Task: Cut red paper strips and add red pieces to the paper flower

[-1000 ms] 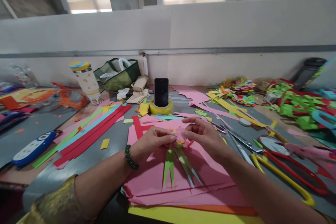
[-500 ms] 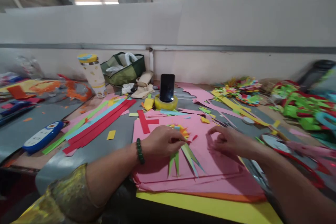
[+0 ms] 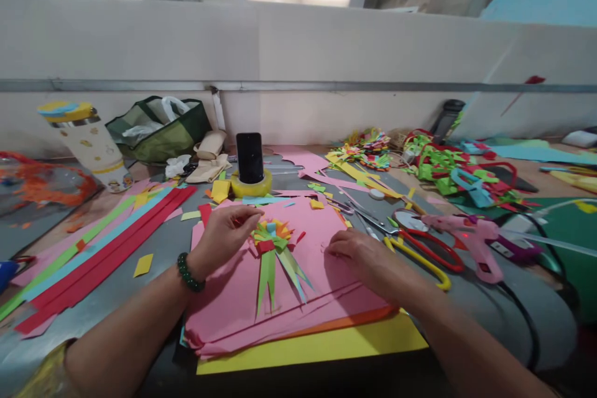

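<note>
A paper rosette (image 3: 271,237) with green, pointed tails lies on a stack of pink paper (image 3: 228,311). My left hand (image 3: 226,239), with a green bead bracelet, hovers just left of the rosette. Its thumb and fingers are pinched together; a bit of red shows by them, but what they hold is unclear. Part of a red paper strip (image 3: 205,214) shows behind that hand. My right hand (image 3: 359,255) rests on the pink paper to the right of the rosette, fingers curled together. Anything inside them is hidden. A small red scrap (image 3: 301,237) lies between rosette and right hand.
Scissors (image 3: 433,252) with red handles and a pink glue gun (image 3: 476,239) lie to the right. A phone (image 3: 250,158) stands in a yellow tape roll (image 3: 252,186). Long paper strips (image 3: 112,249) are at left. Finished paper pieces (image 3: 366,149) are heaped behind.
The view has turned to the right. My left hand has come off the rosette towards its left, uncovering it. My right hand's fingers have curled closer together over the pink paper.
</note>
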Demonstrator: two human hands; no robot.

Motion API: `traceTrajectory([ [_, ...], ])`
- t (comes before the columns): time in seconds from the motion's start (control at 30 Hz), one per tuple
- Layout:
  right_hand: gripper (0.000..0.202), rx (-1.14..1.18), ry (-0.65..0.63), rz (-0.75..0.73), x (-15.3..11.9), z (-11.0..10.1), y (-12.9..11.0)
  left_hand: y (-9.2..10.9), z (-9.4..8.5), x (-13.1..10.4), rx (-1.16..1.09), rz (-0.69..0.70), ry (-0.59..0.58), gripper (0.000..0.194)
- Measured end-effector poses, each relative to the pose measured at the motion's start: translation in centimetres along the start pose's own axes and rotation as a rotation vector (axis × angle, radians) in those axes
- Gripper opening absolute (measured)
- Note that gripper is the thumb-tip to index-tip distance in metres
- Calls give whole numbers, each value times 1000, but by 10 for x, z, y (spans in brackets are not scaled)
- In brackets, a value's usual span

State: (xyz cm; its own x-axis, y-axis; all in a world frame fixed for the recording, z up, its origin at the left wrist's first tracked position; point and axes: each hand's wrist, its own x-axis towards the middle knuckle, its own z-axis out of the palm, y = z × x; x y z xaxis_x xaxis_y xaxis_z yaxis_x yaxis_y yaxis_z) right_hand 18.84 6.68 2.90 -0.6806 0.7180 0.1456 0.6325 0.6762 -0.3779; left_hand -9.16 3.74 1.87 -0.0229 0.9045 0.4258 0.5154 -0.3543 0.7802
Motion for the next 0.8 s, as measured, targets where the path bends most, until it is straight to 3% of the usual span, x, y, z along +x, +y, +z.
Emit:
traceTrajectory([
  [0.17, 38, -57, 28, -46, -11, 2, 1, -11, -3, 6, 17, -27, 29, 24],
  [0.43, 28, -66, 373, -17, -33, -6, 1, -13, -3, 7, -19, -98, 64, 25],
  [0.53, 20, -124, 564, 20, -44, -12, 5, -16, -23, 18, -18, -178, 171, 40],
  [0.67, 17, -238, 810, 143, -57, -19, 15, -31, -67, 36, 138, -291, 376, 61],
  [0.73, 18, -304, 873, 156, -59, -20, 19, -40, -86, 40, 271, -362, 380, 61],
  [0.8, 21, -343, 871, 146, -60, -18, 21, -48, -97, 40, 430, -440, 303, 56],
])
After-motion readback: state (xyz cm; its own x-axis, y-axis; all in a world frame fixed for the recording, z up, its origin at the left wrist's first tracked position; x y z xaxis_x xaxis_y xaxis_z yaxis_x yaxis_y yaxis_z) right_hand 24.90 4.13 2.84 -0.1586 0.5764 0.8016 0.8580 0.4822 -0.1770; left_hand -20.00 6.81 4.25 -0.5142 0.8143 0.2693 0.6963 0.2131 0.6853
